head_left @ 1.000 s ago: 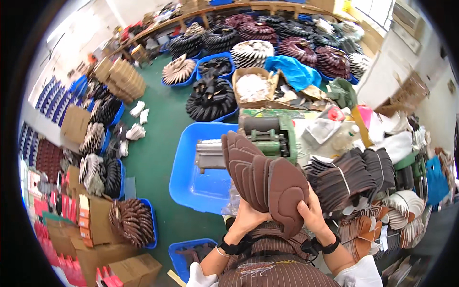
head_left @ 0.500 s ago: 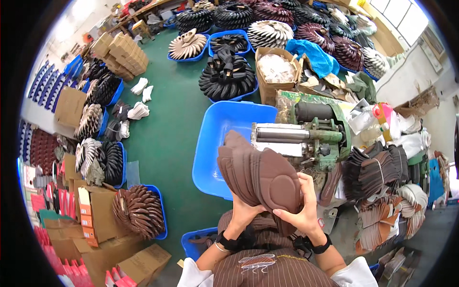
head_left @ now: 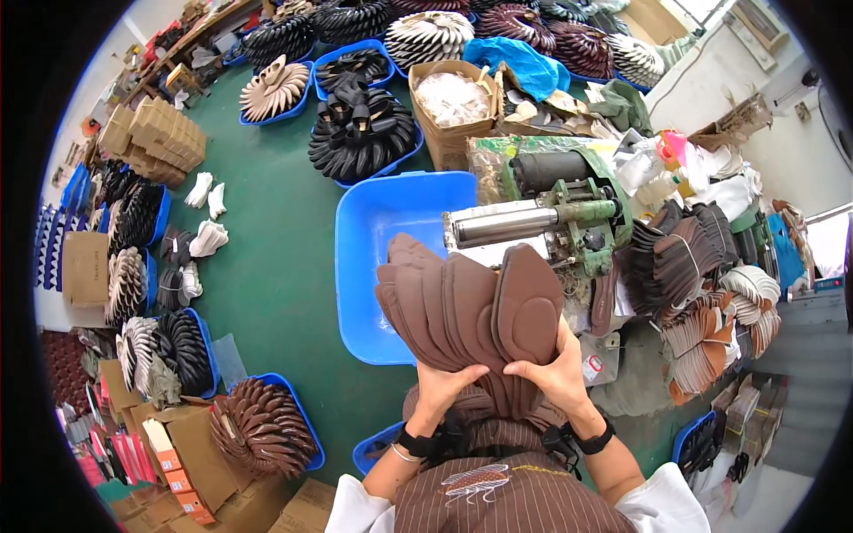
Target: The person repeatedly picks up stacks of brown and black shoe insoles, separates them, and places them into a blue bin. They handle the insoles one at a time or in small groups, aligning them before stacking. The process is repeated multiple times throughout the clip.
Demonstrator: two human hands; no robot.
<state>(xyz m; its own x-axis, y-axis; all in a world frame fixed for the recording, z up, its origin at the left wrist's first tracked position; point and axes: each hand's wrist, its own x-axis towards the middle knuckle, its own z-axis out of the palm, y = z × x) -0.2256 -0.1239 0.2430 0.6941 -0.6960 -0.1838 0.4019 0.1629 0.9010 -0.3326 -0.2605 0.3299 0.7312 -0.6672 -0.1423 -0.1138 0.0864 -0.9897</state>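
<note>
Between my two hands is a fanned stack of brown insoles [head_left: 462, 311], their rounded ends pointing up and away from me. My left hand [head_left: 444, 386] grips the stack's lower left, thumb across the front. At the lower right, my right hand [head_left: 555, 369] holds the nearest insole, its thumb close to the left one and fingers behind the edge. Just beyond the stack stands a green machine [head_left: 582, 209] with shiny metal rollers [head_left: 502, 222]. A large blue tub [head_left: 360, 266] sits left of the machine, partly hidden by the insoles.
Bundled insoles [head_left: 680, 253] are piled right of the machine. Behind the tub stand a cardboard box [head_left: 453, 133] of white pieces and a basin of black shoe parts [head_left: 364, 133]. Brown parts [head_left: 262, 426] fill a basin at lower left, beside cartons [head_left: 200, 444] on the green floor [head_left: 275, 240].
The insoles have spread wider into a fan, and the nearest one now stands more upright. My right hand has shifted with it. The whole view has turned to the right.
</note>
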